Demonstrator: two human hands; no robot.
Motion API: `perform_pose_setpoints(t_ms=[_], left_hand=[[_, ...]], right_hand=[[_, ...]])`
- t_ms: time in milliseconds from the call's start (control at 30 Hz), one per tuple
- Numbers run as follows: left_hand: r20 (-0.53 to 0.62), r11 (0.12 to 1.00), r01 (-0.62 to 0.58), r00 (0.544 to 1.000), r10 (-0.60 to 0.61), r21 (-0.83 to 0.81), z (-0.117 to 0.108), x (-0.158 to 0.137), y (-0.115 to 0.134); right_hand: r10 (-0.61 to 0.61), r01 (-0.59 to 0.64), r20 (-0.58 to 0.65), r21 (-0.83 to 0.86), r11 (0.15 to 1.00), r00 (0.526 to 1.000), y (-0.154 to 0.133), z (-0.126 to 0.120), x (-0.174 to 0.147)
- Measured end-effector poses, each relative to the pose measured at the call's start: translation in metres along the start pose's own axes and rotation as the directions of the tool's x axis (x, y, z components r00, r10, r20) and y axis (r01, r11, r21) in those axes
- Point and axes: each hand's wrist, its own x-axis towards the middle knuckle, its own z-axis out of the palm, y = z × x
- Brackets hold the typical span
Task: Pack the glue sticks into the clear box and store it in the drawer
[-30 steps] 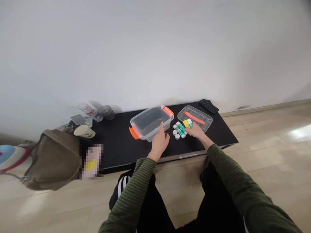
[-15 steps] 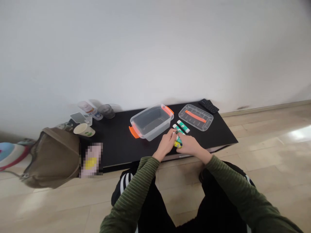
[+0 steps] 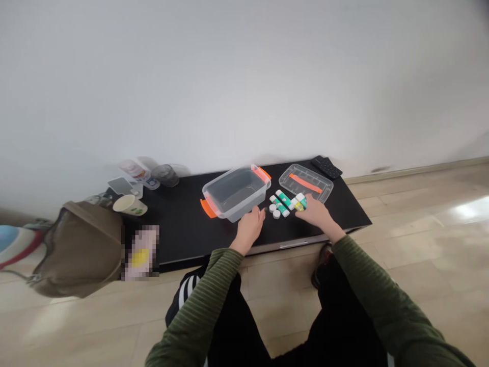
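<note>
My right hand [image 3: 315,212] is closed around a glue stick [image 3: 301,200] with green, white and yellow on it, low over the black table beside the clear lid. My left hand [image 3: 250,225] is pinched, in front of the clear box; a small dark tip shows at its fingers, too small to name. Between my hands two green-and-white glue sticks [image 3: 283,199] lie side by side on the table. Two round white caps [image 3: 276,214] sit just left of them. The clear plastic box [image 3: 248,203] with orange latches stands open behind my left hand.
The clear lid [image 3: 324,194] with an orange handle lies at the right, with a black remote-like object [image 3: 326,167] behind it. On the left are a paper cup [image 3: 130,205], a spray can [image 3: 139,174], a glass [image 3: 166,175] and a brown bag [image 3: 82,244]. A wall rises behind.
My hands, together before, have come apart. The right has moved right with the glue stick, the left a little left. Two white caps now show on the table.
</note>
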Motion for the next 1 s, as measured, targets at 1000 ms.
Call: perform_pose_setpoints(t_ms=[1000], left_hand=[[-0.056,0.970,-0.001,0.998,-0.013,-0.242,0.065,0.040,0.011]], right_hand=[[-0.098,0.098,0.004,-0.060,0.993,0.995,-0.001,0.032,0.052]])
